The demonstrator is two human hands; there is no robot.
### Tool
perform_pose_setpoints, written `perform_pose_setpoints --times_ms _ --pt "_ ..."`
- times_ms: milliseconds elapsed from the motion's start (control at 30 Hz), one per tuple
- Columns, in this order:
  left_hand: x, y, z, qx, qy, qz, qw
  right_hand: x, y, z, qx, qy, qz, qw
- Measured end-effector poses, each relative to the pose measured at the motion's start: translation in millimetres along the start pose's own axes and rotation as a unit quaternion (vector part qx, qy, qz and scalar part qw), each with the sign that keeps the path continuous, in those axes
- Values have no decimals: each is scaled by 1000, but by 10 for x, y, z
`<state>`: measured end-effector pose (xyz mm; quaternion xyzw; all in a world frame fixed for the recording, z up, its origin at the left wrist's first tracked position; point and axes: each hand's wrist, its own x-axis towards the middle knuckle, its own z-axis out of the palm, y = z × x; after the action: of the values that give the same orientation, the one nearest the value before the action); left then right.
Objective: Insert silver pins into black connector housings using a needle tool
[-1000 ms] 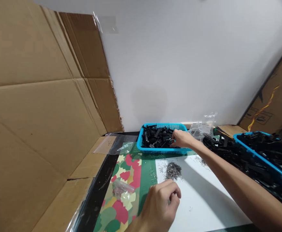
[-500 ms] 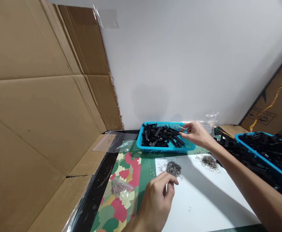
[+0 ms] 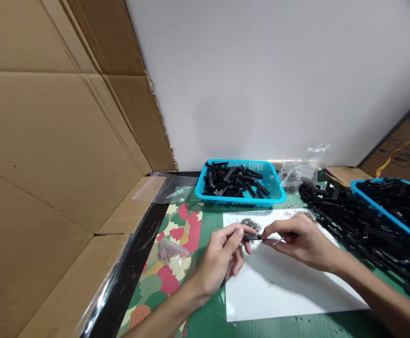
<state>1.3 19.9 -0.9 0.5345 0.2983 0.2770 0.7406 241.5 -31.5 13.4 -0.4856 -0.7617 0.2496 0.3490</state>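
Above a white sheet of paper (image 3: pixel 261 293), a small, narrow black plastic part (image 3: pixel 252 237) lies level between both hands. My left hand (image 3: pixel 221 256) is closed, pinching the part's left end between thumb and fingers. The fingertips of my right hand (image 3: pixel 303 241) are closed at the part's right end. A thin pale rod (image 3: pixel 278 241) also sticks out from the right hand's grip; its rear end is hidden in the palm. Just behind the hands is a heap of tiny metal pieces (image 3: pixel 250 224), and a second metal heap (image 3: pixel 310 216) is partly covered by the right hand.
A blue basket (image 3: pixel 235 202) of black parts stands at the back. On the right are a loose pile of black parts (image 3: pixel 363 234) and another blue basket (image 3: pixel 384 206). Plastic bags (image 3: pixel 298 173) lie behind. Cardboard (image 3: pixel 67 155) walls the left side.
My right hand has come back from the blue basket toward me, with a black part now between the hands. My left hand has risen slightly and closed on it. The view has shifted.
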Motion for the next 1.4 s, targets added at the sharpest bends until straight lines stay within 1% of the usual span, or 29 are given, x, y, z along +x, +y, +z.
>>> perform_pose_setpoints --times_ms 100,133,167,233,267,300,333,433,533,733,800,833,900,933,1000,1067,1133,1200,1233,1300,1400 --pt "42 -38 -13 2 37 18 999 -38 -24 67 55 31 61 996" --pt "51 -48 -15 6 50 29 998 -53 -41 82 81 24 82 993" --pt "59 -58 -17 13 60 40 997 -68 -59 91 103 -3 100 990" --pt "68 -74 -17 31 72 54 996 -99 -88 91 118 -106 120 980" --pt "70 -80 -15 40 72 54 995 -111 -93 82 110 -161 123 973" --pt "72 -84 -12 49 69 50 995 -121 -91 69 97 -204 125 966" --pt "73 -86 -8 57 65 46 995 -129 -82 56 82 -228 127 962" --pt "68 -83 5 76 52 46 995 -137 -36 28 51 -242 130 960" --pt "56 -73 14 91 42 47 994 -132 -17 31 38 -254 116 959" --pt "52 -83 9 120 35 50 991 -146 -134 19 -47 -272 86 957" --pt "47 -82 4 137 40 59 988 -162 -193 -14 -40 -277 81 957" --pt "43 -76 2 146 43 65 986 -169 -217 -32 -6 -278 87 957" --pt "30 -54 6 160 45 75 983 -180 -237 -54 123 -261 119 950" --pt "23 -40 13 163 44 78 983 -183 -232 -52 201 -237 139 940" --pt "6 -10 34 163 34 81 983 -182 -196 -7 333 -155 168 915" --pt "-14 8 60 158 18 82 984 -177 -144 90 419 -72 174 888" --pt "-35 9 86 147 4 74 986 -169 -106 213 490 -29 179 852" --pt "-54 -5 106 137 -7 63 989 -163 -97 320 544 -16 196 816" --pt "-61 -14 114 132 -11 58 990 -161 -102 358 557 -12 204 805" --pt "-70 -32 127 117 -20 47 992 -158 -124 398 564 -5 212 798" --pt "-70 -48 139 91 -18 20 995 -159 -160 401 564 12 208 799"
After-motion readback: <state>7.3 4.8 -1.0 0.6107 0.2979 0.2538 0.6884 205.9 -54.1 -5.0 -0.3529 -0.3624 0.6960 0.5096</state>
